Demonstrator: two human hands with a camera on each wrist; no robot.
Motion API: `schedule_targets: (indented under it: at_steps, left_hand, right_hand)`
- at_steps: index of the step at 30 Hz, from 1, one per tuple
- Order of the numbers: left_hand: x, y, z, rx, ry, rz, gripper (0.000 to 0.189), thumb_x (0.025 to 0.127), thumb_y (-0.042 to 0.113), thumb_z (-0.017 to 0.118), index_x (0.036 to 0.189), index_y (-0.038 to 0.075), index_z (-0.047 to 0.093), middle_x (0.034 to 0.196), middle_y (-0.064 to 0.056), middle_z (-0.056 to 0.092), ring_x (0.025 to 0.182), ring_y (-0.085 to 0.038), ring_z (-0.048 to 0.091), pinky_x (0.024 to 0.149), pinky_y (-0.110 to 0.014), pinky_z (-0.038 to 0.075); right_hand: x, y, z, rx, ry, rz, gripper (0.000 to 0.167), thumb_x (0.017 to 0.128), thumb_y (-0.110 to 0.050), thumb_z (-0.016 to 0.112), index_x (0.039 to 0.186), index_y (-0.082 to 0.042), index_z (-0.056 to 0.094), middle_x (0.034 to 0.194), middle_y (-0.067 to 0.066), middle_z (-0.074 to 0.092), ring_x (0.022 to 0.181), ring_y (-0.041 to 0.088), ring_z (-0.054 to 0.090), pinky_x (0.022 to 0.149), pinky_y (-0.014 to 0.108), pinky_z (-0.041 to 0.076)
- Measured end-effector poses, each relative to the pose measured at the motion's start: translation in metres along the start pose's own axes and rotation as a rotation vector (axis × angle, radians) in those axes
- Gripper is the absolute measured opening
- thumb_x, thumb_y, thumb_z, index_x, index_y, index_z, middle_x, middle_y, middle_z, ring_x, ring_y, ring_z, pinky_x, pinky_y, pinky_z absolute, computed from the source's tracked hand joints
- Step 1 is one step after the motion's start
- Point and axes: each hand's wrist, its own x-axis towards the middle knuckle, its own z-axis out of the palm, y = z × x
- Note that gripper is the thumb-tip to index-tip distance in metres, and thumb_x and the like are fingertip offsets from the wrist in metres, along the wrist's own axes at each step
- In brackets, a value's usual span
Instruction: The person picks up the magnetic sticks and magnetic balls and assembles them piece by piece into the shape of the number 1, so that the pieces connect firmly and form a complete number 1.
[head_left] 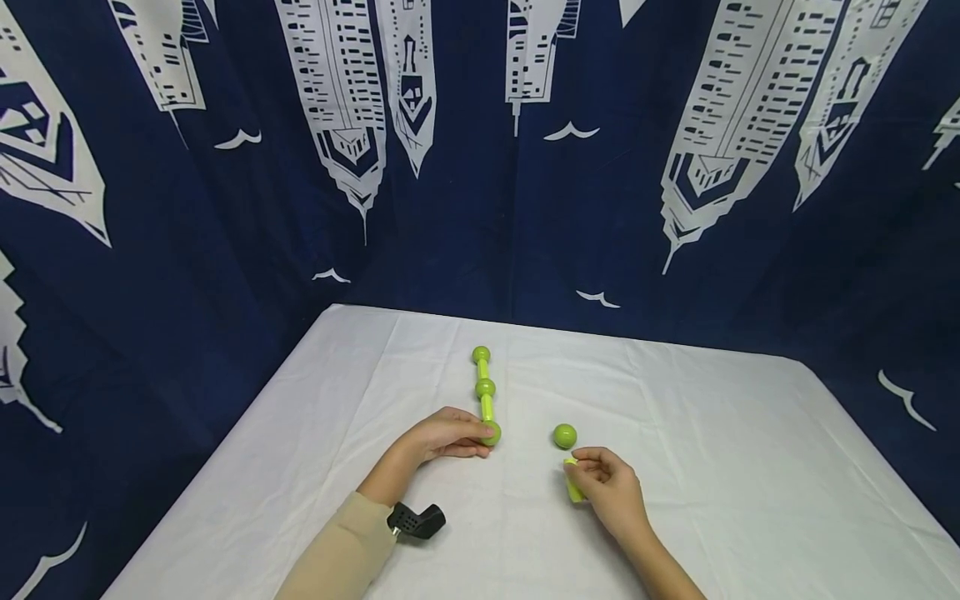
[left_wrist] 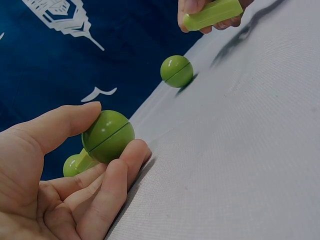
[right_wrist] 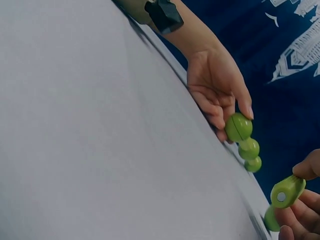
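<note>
On the white table lies a chain of green balls and lime-green rods, running away from me; its middle ball (head_left: 485, 388) and far ball (head_left: 481, 355) are joined by a short rod (head_left: 482, 369). My left hand (head_left: 448, 433) pinches the near ball (left_wrist: 108, 136) of this chain between thumb and fingers. To the right, my right hand (head_left: 611, 490) holds a separate lime-green rod (right_wrist: 288, 191) by thumb and fingertips. A round silvery disc (right_wrist: 281, 197) shows in that rod's end. One loose green ball (head_left: 565, 436) rests just beyond the right hand.
A white cloth (head_left: 720, 467) with faint creases covers the table. Behind it hangs a dark blue curtain (head_left: 465, 250) printed with white buildings and birds. A black device (head_left: 417, 521) is strapped at the left wrist, by the beige sleeve (head_left: 341, 546).
</note>
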Motion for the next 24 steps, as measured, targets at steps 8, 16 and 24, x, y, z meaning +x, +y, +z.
schedule_targets:
  at_steps: [8,16,24]
  left_hand:
    - [0.0,0.002,0.002,0.011,0.015,-0.012,0.027,0.09,0.013,0.071,0.107,-0.008,0.064,0.084,-0.009,0.069,0.075,-0.013,0.069,0.075,-0.022,0.058]
    - [-0.001,0.002,0.002,0.01,0.027,-0.012,0.027,0.09,0.012,0.071,0.106,-0.008,0.064,0.084,-0.01,0.069,0.075,-0.013,0.069,0.075,-0.023,0.058]
    - [0.0,0.0,0.002,0.017,0.034,-0.009,0.026,0.089,0.013,0.072,0.105,-0.007,0.066,0.085,-0.009,0.069,0.076,-0.013,0.069,0.076,-0.024,0.058]
  right_hand:
    - [-0.004,-0.006,0.011,0.087,-0.074,0.048,0.027,0.087,-0.008,0.073,0.109,0.005,0.063,0.09,0.007,0.065,0.073,0.013,0.06,0.061,0.019,0.052]
    - [-0.006,-0.015,0.023,0.141,-0.125,0.063,0.027,0.086,-0.008,0.073,0.107,0.005,0.063,0.09,0.007,0.064,0.072,0.014,0.059,0.058,0.02,0.051]
    - [-0.004,-0.024,0.04,0.161,-0.206,0.074,0.029,0.086,-0.011,0.072,0.107,0.006,0.063,0.088,0.007,0.064,0.068,0.014,0.056,0.054,0.02,0.048]
